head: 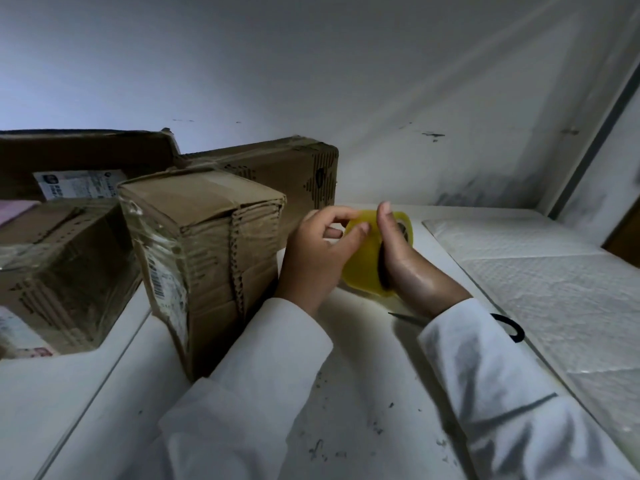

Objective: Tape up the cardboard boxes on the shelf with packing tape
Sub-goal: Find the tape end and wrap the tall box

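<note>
A person's right hand (pixel 403 258), in a white sleeve, grips a yellow translucent roll of packing tape (pixel 370 252) from the right side, its fingers curled up over the rim while the roll stands on edge just above a white shelf surface (pixel 363 393). The left hand (pixel 317 252), also white-sleeved, meets the roll from the left, its fingertips (pixel 360 230) curled and pinching at the roll's upper face; whether a loose end of tape is between them cannot be made out. Just beside the left hand stands a tall brown cardboard box (pixel 207 258), upright on the shelf, with clear tape and a barcode label on its near left side. Behind it lies a longer brown cardboard box (pixel 277 171) wrapped in clear tape, against the pale wall. Further left sits a lower brown cardboard box (pixel 59 271) with glossy tape across its top, and behind that a flat brown carton bearing a white shipping label (pixel 81 188). A pair of black-handled scissors (pixel 509 327) lies on the shelf, partly hidden under the right sleeve. To the right lies white quilted padding (pixel 540 285).
</note>
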`<state>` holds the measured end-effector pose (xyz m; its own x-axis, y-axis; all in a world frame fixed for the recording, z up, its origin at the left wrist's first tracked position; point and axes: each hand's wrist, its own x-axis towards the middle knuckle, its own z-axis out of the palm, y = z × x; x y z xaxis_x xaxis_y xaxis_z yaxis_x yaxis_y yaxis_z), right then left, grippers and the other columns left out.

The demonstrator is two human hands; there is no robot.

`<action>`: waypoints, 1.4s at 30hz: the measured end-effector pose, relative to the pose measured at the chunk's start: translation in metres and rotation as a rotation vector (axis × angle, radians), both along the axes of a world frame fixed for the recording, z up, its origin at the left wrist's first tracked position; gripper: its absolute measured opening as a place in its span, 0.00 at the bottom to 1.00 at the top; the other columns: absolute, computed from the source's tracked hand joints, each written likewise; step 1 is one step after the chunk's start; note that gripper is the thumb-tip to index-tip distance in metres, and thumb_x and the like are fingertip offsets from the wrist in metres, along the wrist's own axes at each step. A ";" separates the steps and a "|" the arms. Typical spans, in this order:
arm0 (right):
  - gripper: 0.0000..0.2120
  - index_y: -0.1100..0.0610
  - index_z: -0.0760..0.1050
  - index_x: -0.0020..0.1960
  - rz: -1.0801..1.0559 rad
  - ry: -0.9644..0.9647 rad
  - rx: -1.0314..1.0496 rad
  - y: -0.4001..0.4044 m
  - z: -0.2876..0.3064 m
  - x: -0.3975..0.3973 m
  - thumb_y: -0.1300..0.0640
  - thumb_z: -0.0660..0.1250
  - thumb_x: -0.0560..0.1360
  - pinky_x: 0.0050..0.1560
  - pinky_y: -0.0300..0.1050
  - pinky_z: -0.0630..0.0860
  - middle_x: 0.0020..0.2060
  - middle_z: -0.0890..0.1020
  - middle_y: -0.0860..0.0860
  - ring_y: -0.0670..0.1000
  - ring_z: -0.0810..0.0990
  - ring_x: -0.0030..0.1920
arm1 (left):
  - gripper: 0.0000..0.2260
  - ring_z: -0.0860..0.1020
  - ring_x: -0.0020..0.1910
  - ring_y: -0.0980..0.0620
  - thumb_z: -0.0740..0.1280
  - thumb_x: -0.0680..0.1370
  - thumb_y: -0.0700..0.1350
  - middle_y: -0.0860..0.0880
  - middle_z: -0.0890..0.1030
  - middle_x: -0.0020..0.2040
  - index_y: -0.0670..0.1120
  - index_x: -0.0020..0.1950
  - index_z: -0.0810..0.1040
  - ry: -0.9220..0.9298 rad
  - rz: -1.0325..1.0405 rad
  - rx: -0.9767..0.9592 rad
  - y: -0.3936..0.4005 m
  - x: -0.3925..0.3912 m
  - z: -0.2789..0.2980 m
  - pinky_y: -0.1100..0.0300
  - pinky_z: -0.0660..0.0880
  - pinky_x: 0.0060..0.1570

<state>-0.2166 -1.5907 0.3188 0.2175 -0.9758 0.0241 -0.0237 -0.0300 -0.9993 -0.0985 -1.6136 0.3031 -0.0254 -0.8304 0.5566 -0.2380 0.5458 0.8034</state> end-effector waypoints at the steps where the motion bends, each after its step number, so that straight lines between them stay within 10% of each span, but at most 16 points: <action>1: 0.28 0.45 0.80 0.48 -0.013 0.043 -0.028 0.002 0.001 0.000 0.28 0.52 0.69 0.67 0.47 0.67 0.50 0.83 0.43 0.41 0.79 0.56 | 0.08 0.77 0.49 0.55 0.67 0.70 0.49 0.53 0.77 0.49 0.49 0.46 0.81 -0.030 0.042 -0.056 0.000 0.000 -0.001 0.65 0.75 0.50; 3: 0.23 0.42 0.74 0.52 -0.006 0.166 -0.083 0.006 0.002 -0.001 0.33 0.47 0.73 0.69 0.41 0.63 0.52 0.79 0.38 0.33 0.74 0.56 | 0.08 0.74 0.51 0.58 0.68 0.71 0.48 0.53 0.75 0.51 0.46 0.44 0.83 -0.107 0.087 -0.112 0.001 -0.002 -0.001 0.70 0.70 0.49; 7: 0.42 0.44 0.63 0.70 0.025 0.546 -0.208 0.001 -0.008 0.000 0.22 0.38 0.66 0.73 0.51 0.58 0.68 0.70 0.50 0.49 0.63 0.72 | 0.07 0.74 0.55 0.55 0.75 0.68 0.46 0.52 0.75 0.54 0.44 0.42 0.83 -0.071 0.054 -0.029 0.002 -0.005 -0.001 0.66 0.69 0.51; 18: 0.50 0.49 0.72 0.59 -0.044 0.882 -0.308 -0.010 -0.020 -0.005 0.20 0.31 0.61 0.63 0.56 0.66 0.54 0.78 0.55 0.56 0.74 0.59 | 0.08 0.75 0.55 0.49 0.66 0.71 0.49 0.58 0.74 0.52 0.45 0.39 0.79 -0.225 0.041 -0.128 0.003 -0.005 -0.008 0.64 0.69 0.51; 25: 0.48 0.48 0.75 0.60 -0.006 0.838 -0.301 -0.008 -0.019 0.001 0.21 0.33 0.63 0.65 0.56 0.65 0.56 0.78 0.55 0.55 0.73 0.61 | 0.18 0.77 0.49 0.51 0.65 0.70 0.58 0.56 0.76 0.49 0.47 0.49 0.82 -0.280 0.058 -0.218 0.004 -0.001 -0.004 0.57 0.75 0.46; 31: 0.34 0.49 0.79 0.45 -0.116 0.145 -0.051 -0.001 -0.004 0.000 0.33 0.39 0.74 0.45 0.26 0.73 0.37 0.83 0.41 0.31 0.79 0.40 | 0.08 0.74 0.39 0.56 0.68 0.73 0.51 0.57 0.73 0.43 0.48 0.48 0.79 -0.261 0.078 -0.110 0.004 0.002 0.000 0.56 0.75 0.41; 36: 0.42 0.59 0.79 0.23 -0.176 -0.109 0.113 -0.005 0.002 0.006 0.34 0.43 0.78 0.61 0.40 0.66 0.31 0.84 0.46 0.44 0.77 0.48 | 0.04 0.71 0.39 0.57 0.69 0.75 0.46 0.53 0.74 0.41 0.47 0.46 0.76 -0.291 0.089 -0.012 0.004 0.001 -0.003 0.71 0.66 0.36; 39: 0.31 0.59 0.79 0.45 -0.218 -0.055 0.142 -0.005 -0.002 0.005 0.39 0.46 0.80 0.60 0.41 0.64 0.55 0.80 0.54 0.48 0.74 0.60 | 0.04 0.71 0.40 0.55 0.67 0.77 0.44 0.52 0.74 0.41 0.44 0.45 0.77 -0.267 0.122 -0.030 0.003 0.002 -0.005 0.74 0.63 0.33; 42: 0.28 0.58 0.76 0.55 -0.201 -0.035 0.153 -0.005 -0.003 0.005 0.40 0.45 0.81 0.61 0.39 0.63 0.55 0.76 0.51 0.46 0.72 0.57 | 0.05 0.71 0.39 0.55 0.66 0.77 0.44 0.52 0.73 0.38 0.45 0.43 0.75 -0.268 0.097 -0.013 0.001 0.003 -0.007 0.71 0.64 0.34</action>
